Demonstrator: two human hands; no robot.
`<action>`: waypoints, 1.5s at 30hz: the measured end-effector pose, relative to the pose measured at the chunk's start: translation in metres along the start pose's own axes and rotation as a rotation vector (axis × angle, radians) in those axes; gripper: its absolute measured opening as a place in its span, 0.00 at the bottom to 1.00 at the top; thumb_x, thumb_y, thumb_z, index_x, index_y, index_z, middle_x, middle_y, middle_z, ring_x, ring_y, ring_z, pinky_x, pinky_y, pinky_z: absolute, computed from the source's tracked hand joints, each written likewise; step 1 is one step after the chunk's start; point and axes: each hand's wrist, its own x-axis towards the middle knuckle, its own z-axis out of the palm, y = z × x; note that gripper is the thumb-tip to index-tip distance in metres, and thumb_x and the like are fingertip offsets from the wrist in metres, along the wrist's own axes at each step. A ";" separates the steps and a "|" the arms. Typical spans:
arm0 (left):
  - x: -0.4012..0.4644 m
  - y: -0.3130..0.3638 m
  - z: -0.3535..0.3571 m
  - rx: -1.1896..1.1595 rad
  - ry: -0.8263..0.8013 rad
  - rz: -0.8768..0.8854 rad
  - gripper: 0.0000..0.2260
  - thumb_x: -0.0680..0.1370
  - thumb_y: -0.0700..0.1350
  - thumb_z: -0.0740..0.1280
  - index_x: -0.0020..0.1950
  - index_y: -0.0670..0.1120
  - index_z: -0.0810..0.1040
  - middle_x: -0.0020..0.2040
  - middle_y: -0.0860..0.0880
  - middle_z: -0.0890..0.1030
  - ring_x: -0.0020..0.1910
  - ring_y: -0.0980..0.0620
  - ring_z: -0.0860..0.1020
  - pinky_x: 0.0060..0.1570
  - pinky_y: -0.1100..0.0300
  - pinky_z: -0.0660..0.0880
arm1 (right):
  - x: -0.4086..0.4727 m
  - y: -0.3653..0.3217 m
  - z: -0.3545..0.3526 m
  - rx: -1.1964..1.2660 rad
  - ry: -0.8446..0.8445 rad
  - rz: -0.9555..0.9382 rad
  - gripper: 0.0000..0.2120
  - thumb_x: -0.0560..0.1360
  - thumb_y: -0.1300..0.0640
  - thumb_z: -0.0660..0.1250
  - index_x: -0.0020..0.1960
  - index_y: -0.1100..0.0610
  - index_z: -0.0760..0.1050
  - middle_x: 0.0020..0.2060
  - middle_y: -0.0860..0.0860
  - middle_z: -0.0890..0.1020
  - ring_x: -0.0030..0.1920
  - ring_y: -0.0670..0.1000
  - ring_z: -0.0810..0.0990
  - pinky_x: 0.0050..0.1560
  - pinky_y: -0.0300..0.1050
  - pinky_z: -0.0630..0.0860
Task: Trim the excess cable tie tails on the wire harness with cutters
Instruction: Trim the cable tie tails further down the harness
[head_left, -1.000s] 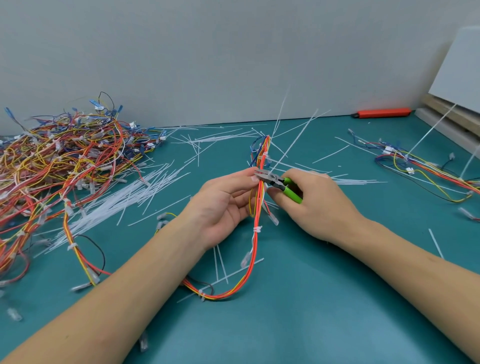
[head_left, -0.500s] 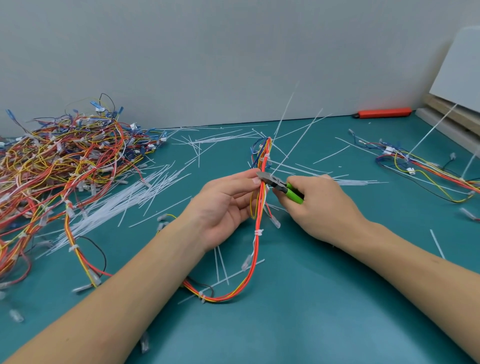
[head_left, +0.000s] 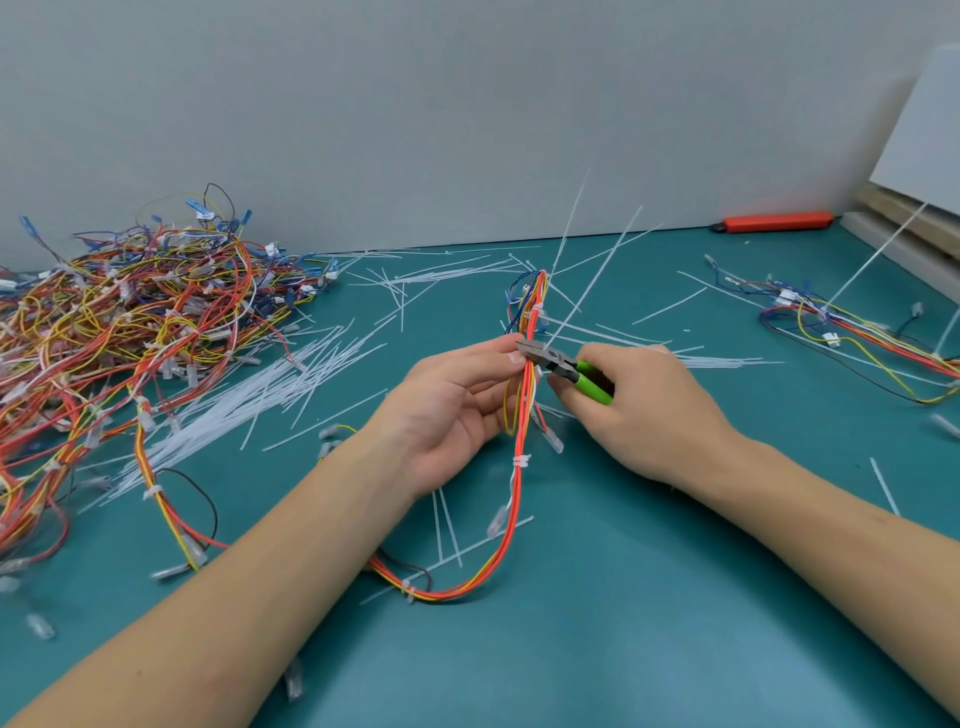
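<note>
Green-handled steel cutters (head_left: 569, 370) against thin, glossy orange harness wires (head_left: 521, 415)

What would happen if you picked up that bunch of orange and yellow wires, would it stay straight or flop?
The wire harness would probably flop: below the left hand it sags into a loop on the table. It is likely light, since fingertips alone seem to hold it up. The long cable tie tails look springier, sticking up straight.
</note>
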 end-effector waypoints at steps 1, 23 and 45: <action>0.000 0.000 0.000 0.001 -0.002 -0.001 0.16 0.76 0.36 0.69 0.64 0.39 0.81 0.46 0.45 0.84 0.39 0.53 0.82 0.52 0.57 0.77 | 0.000 0.000 0.000 -0.021 0.001 0.021 0.22 0.80 0.41 0.65 0.34 0.53 0.67 0.25 0.48 0.71 0.31 0.49 0.70 0.31 0.48 0.67; -0.002 0.001 0.002 0.026 -0.018 0.007 0.19 0.68 0.39 0.72 0.59 0.40 0.83 0.44 0.45 0.85 0.38 0.53 0.83 0.52 0.56 0.77 | 0.000 0.002 0.002 0.001 0.023 -0.008 0.22 0.80 0.37 0.64 0.35 0.51 0.68 0.26 0.47 0.72 0.31 0.48 0.70 0.31 0.47 0.64; 0.001 0.000 -0.001 0.017 -0.007 0.020 0.13 0.76 0.35 0.69 0.61 0.39 0.82 0.46 0.45 0.86 0.39 0.53 0.83 0.49 0.58 0.79 | 0.002 0.001 0.002 0.040 0.007 -0.037 0.17 0.78 0.37 0.62 0.42 0.49 0.75 0.31 0.45 0.76 0.37 0.50 0.74 0.40 0.52 0.74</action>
